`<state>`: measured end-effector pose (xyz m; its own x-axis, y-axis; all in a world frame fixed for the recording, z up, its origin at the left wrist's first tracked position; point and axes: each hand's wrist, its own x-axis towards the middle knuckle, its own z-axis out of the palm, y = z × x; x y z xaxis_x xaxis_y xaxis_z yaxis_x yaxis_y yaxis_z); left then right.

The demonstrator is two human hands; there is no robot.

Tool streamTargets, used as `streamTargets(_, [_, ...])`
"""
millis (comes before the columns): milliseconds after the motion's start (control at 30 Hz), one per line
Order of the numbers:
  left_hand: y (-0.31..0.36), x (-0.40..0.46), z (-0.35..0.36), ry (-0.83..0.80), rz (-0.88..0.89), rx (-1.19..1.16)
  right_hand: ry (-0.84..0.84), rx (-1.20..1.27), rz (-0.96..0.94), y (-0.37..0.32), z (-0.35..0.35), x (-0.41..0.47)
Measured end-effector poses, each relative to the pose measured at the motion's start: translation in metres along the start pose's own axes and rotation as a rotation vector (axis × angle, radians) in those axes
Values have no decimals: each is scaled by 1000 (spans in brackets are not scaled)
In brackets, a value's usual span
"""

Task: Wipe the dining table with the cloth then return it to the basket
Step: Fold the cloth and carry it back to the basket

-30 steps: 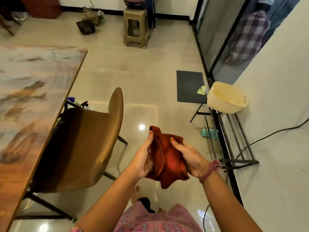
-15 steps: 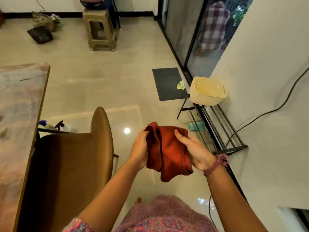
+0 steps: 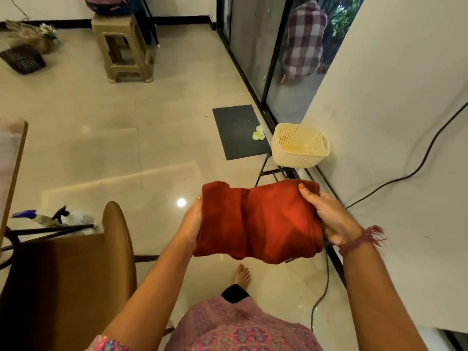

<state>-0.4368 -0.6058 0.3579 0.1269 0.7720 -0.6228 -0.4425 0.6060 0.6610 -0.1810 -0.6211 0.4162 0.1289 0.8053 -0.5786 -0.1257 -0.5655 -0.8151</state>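
Observation:
A rust-red cloth [image 3: 255, 221] is folded into a broad pad and held flat in front of me at waist height. My left hand [image 3: 193, 221] grips its left edge and my right hand [image 3: 329, 219] grips its right edge, thumb on top. The cream perforated basket [image 3: 300, 148] stands beyond the cloth on a black metal rack by the wall, and nothing shows inside it. Only a corner of the dining table [image 3: 11, 153] shows at the left edge.
A brown chair [image 3: 76, 274] is close on my left, with spray bottles [image 3: 50, 216] on the floor behind it. A dark mat [image 3: 235, 130] with a yellow scrap lies ahead. A black cable [image 3: 326, 279] trails by the rack. A plastic stool [image 3: 124, 49] stands farther off.
The bunched cloth has been spread and folded into a wide flat pad between both hands. My view has swung right, away from the table, and the basket is nearer.

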Motion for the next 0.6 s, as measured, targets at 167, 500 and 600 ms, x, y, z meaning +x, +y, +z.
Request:
streamTargets(167, [35,45,43,-47,68,138,51,-95,-32,-37,-10,57])
streamTargets(500, [52,108,151,-197,194,449,93,-333,-172,-85,27,118])
streamTargets(600, [57,126,171,-238,244,525,83,-345,-147,-99,36,129])
